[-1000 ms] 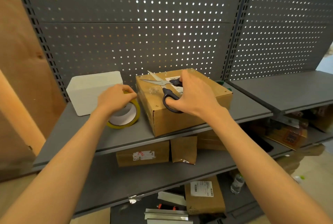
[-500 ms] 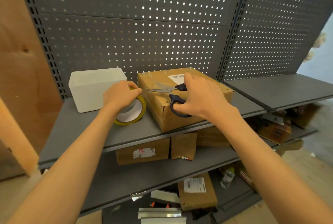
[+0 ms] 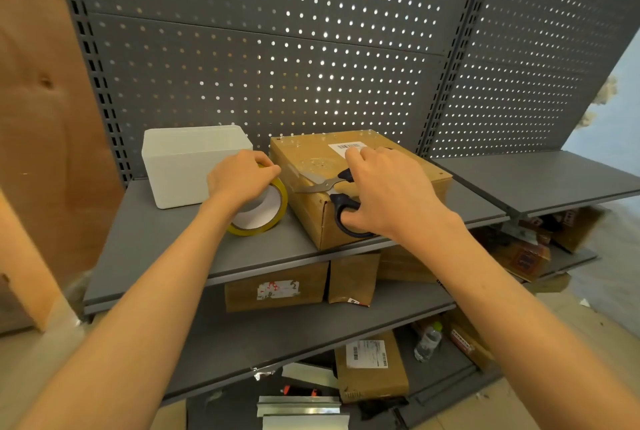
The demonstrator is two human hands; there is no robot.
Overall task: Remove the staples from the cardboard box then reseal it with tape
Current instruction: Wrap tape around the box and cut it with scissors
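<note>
1. Black plastic loops fill our right hand (image 3: 388, 194): our fingers curl through and around the handles of the scissors (image 3: 337, 194), with the thumb side low at the big loop that hangs over the front edge of the box.
2. Our left hand (image 3: 239, 178) curls over the top of the tape roll (image 3: 263, 211), fingertips hooked onto its rim on the side nearest the box, so the fingers are clamped on the roll.
3. We see the scissor blades together, pointing left across the top of the cardboard box (image 3: 311, 156) towards its near left corner, lying close to the surface; whether they touch it we cannot tell.
4. We see the roll, yellowish with a white core, standing tilted on the grey shelf (image 3: 166, 239), just beside the left wall of the box.
5. We find the box sitting on this upper shelf, near its front edge, closed, with a white barcode label (image 3: 343, 146) on top partly behind our right fingers.
6. We see a white container (image 3: 187, 166) on the same shelf, behind and left of the roll, against the grey perforated back panel (image 3: 277, 49).
7. Below us, further cardboard parcels (image 3: 277, 286) lie on the lower shelves.
</note>
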